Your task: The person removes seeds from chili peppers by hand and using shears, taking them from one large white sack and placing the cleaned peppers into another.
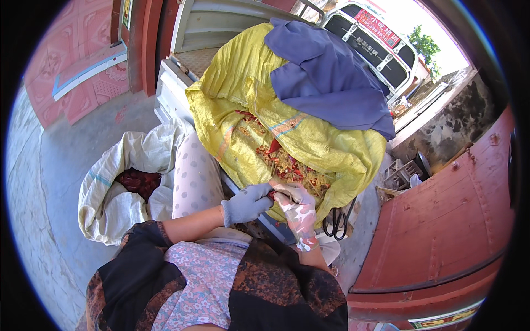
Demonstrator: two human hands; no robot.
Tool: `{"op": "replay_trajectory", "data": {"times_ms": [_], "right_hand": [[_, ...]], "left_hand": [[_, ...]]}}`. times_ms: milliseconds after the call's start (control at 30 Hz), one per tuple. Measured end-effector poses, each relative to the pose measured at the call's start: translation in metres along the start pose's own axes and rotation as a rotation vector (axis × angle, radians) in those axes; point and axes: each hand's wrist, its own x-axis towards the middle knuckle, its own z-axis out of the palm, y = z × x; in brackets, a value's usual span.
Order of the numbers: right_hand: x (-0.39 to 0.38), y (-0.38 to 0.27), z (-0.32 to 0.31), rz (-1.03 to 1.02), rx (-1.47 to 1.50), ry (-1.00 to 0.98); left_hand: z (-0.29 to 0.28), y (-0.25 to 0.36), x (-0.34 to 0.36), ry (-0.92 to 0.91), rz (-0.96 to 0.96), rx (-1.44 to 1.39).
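In front of my lap my two gloved hands meet at the near edge of a yellow woven sack (221,83). My left hand (247,205), in a grey glove, is closed, with a dried red chili pepper (271,195) at its fingertips. From the other side my right hand (297,205), in a pink-and-white camouflage glove, pinches at the same chili; its fingers partly hide it. Just beyond them, red chili pieces and pale seeds (295,170) lie in the sack's folds. A larger red chili (274,145) rests farther up.
A white woven sack (102,207) on the floor to my left holds dark red chilies (139,183). Blue-purple cloth (331,77) covers the yellow sack's far side. A white vehicle (381,41) stands behind. To the right are a red metal door (441,215) and a black cable loop (335,223).
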Motion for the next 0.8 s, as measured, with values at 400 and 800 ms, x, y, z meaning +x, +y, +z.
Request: {"op": "replay_trajectory", "data": {"times_ms": [400, 800], "right_hand": [[-0.008, -0.010, -0.005, -0.319, -0.496, 0.025], [-0.008, 0.000, 0.007, 0.326, 0.518, 0.180]], "left_hand": [[0.008, -0.010, 0.006, -0.098, 0.131, -0.064], [0.001, 0.009, 0.005, 0.029, 0.180, 0.200]]}}
